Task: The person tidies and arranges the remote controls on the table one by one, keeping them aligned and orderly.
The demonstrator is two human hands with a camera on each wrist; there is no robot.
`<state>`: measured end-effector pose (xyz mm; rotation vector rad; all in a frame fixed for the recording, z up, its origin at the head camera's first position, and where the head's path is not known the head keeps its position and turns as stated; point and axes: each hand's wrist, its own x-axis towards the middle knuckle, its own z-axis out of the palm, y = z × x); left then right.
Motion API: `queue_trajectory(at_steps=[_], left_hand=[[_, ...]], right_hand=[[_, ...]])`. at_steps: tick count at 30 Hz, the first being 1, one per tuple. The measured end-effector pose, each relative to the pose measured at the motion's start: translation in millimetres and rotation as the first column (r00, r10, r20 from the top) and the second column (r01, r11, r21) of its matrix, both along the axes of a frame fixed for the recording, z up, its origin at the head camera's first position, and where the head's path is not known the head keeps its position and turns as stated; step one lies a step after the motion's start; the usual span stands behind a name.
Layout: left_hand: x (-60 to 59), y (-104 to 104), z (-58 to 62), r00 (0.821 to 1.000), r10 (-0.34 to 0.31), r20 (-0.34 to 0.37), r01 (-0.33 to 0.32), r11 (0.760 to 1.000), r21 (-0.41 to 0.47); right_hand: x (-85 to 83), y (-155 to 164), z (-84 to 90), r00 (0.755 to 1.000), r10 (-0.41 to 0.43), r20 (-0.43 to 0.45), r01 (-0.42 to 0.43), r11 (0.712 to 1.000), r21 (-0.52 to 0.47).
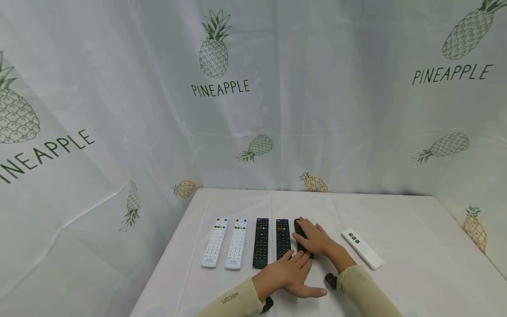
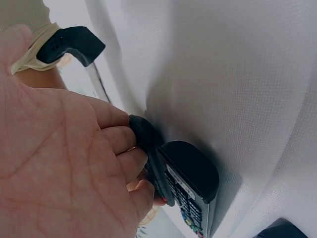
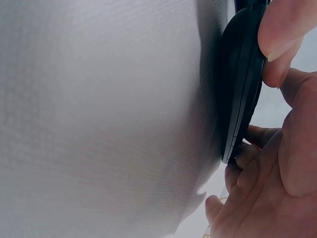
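The right hand (image 1: 314,240) curls over the slim black plastic remote (image 1: 299,232) at the row's end on the table (image 1: 416,264), seemingly squaring it; the left hand (image 1: 287,275) rests flat, fingertips at its near end.

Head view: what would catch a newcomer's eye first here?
A neat row of remotes on the white table: two white remotes at the left, then black remotes. Both hands meet on the rightmost black remote, the right hand over it and the left hand at its near end. A slim white remote lies apart, further right.
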<state>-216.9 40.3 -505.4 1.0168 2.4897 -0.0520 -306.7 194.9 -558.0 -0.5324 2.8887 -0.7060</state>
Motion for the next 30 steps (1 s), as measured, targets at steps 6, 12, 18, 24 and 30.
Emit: queue_trajectory(at_steps=[6,12,18,24,30], left_hand=[[-1.1,-0.2,-2.8,1.0,-0.003,-0.003,0.003,1.0,0.001],[-0.6,-1.2,-3.7,1.0,0.004,-0.005,-0.004,1.0,0.007],[1.8,-2.6,-2.2,1.0,-0.008,-0.026,0.008,1.0,0.006],[2.4,-3.3,-0.6,0.999,-0.017,-0.036,0.017,1.0,0.004],[1.7,-3.2,-0.5,0.999,-0.022,-0.03,0.022,1.0,-0.003]], right_hand=[[1.2,2.2,-0.7,1.0,0.001,-0.009,-0.001,1.0,-0.005],[-0.4,4.6,-2.3,1.0,0.018,-0.025,-0.018,1.0,0.0],[-0.6,4.1,-1.9,1.0,0.027,-0.014,-0.027,1.0,-0.016],[0.2,3.0,-0.4,1.0,0.018,-0.008,-0.019,1.0,-0.019],[1.0,2.9,0.9,1.0,0.006,-0.001,-0.006,1.0,-0.028]])
